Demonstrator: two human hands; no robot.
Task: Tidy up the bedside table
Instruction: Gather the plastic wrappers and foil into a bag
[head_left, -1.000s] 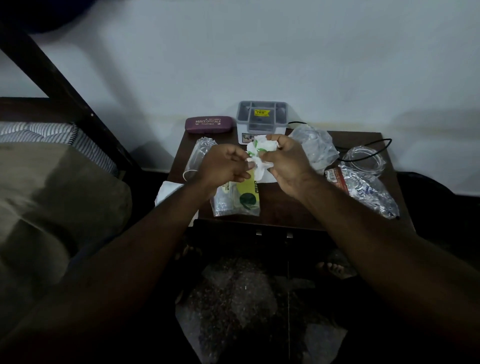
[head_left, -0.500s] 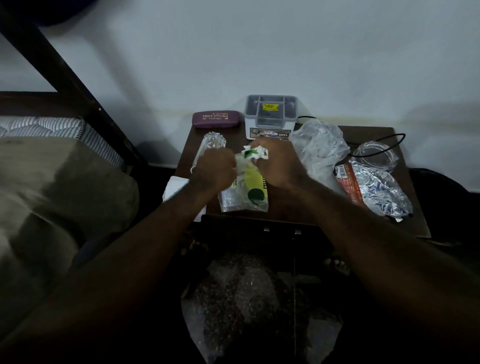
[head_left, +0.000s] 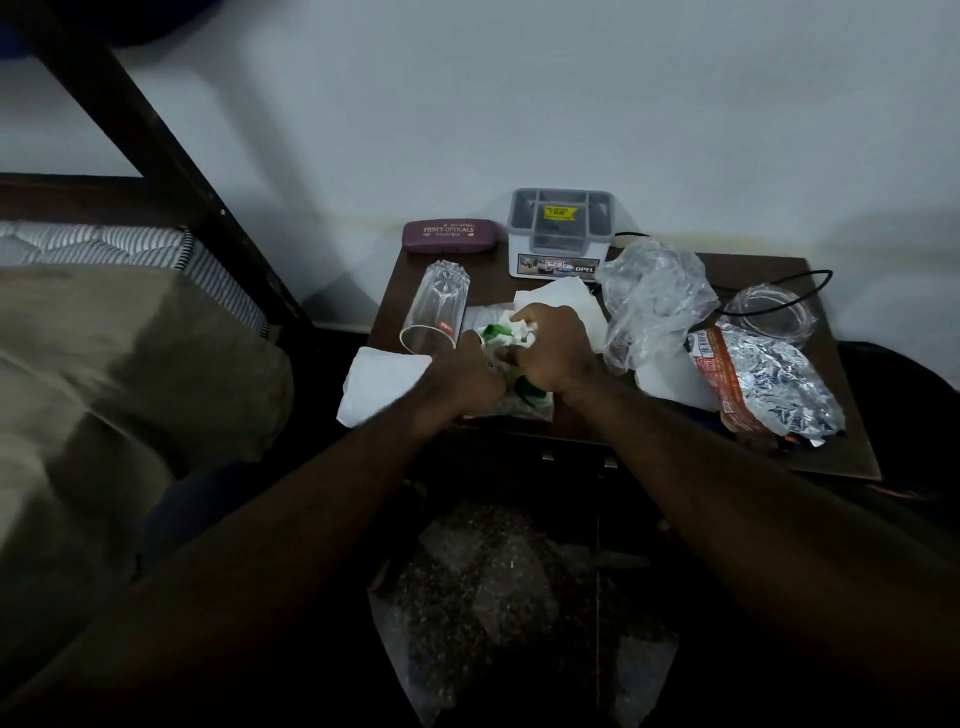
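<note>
Both hands are meeting over the front middle of the bench (head_left: 753, 267). The right hand (head_left: 556, 348) is gripping a crumpled wrapper (head_left: 511, 332), white with green print, its fingers curling round it. The left hand (head_left: 470, 374) is curling against the same wrapper's left edge and appears to be pinching it. A clear packet (head_left: 524, 402) is lying under both wrists. Just left of the left hand, a drinking glass (head_left: 434, 312) is lying on its side above a white paper (head_left: 384, 384). Beyond the hands, a spectacle case (head_left: 449, 236) and a grey organiser box (head_left: 561, 231) are sitting against the wall. Right of the right hand, a clear plastic bag (head_left: 649, 301), a foil packet (head_left: 769, 384) and a glass dish (head_left: 769, 314) are lying.
</note>
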